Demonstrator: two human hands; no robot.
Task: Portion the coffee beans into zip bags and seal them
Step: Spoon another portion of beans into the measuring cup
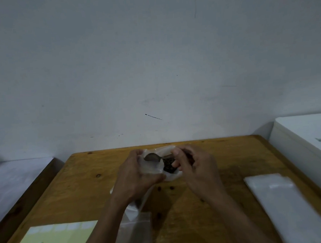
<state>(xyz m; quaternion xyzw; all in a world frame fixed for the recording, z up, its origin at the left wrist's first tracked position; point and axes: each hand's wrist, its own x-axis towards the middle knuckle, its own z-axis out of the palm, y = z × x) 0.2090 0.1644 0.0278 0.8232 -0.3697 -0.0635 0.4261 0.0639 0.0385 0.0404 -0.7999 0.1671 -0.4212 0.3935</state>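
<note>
Wooden table [208, 203], set against a pale wall [152, 56]. Left hand [135, 179] — fingers curled around the edge of a small clear zip bag [153, 167], holding its mouth open near the table's far edge. Right hand [194, 168] — fingers bent and drawn together, pinching the handle of a metal spoon [152, 157] whose bowl lies inside the bag's mouth; the exact finger placement on the handle is hidden. Coffee beans [169, 165] — dark heap in a plastic bag between the two hands, just beside the spoon. Stack of clear flat bags [285, 204] at the right of the table. Yellow sheet [56, 242] with white labels at the near left corner. More clear plastic [136, 228] under the left forearm. White box [307, 136] at far right.
</note>
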